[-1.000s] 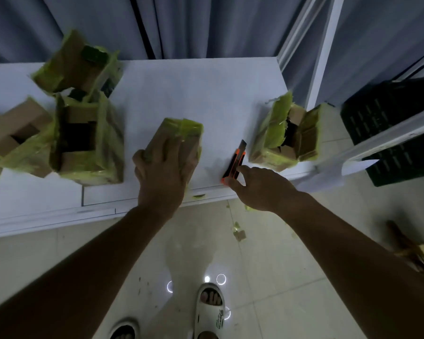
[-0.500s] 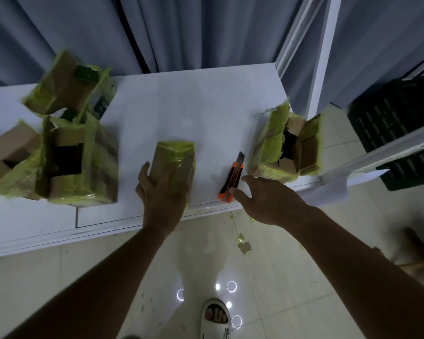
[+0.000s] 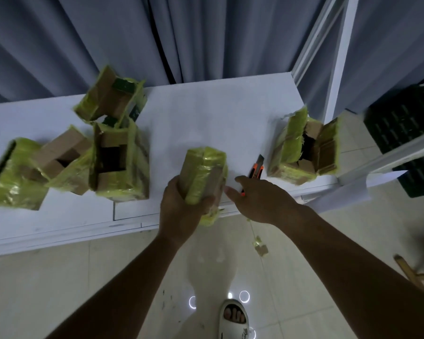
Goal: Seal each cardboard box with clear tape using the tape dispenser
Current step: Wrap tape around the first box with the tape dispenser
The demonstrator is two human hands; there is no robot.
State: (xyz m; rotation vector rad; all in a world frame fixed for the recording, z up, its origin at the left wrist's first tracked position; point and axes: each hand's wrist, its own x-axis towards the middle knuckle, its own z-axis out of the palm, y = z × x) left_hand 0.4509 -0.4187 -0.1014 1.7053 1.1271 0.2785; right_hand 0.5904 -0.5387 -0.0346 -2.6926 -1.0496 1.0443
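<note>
A small cardboard box (image 3: 203,167) wrapped in yellow-green tape is tilted at the front edge of the white table (image 3: 206,118). My left hand (image 3: 181,206) grips its near end from below. Just right of that box, my right hand (image 3: 260,199) hovers with relaxed fingers and holds nothing. Beyond its fingertips an orange and black utility knife (image 3: 256,170) lies on the table. One opened taped box (image 3: 304,150) stands at the table's right end, and several more opened taped boxes (image 3: 118,157) sit on the left. No tape dispenser is in view.
Grey curtains hang behind the table. A dark crate (image 3: 411,133) stands on the floor at the right, beyond a white frame. Scraps of tape (image 3: 260,245) lie on the tiled floor. My sandalled foot (image 3: 235,316) is below.
My left hand has shifted from resting on top of the small box to gripping its near end, tilting it up. My right hand has moved left, away from the knife, toward the box.
</note>
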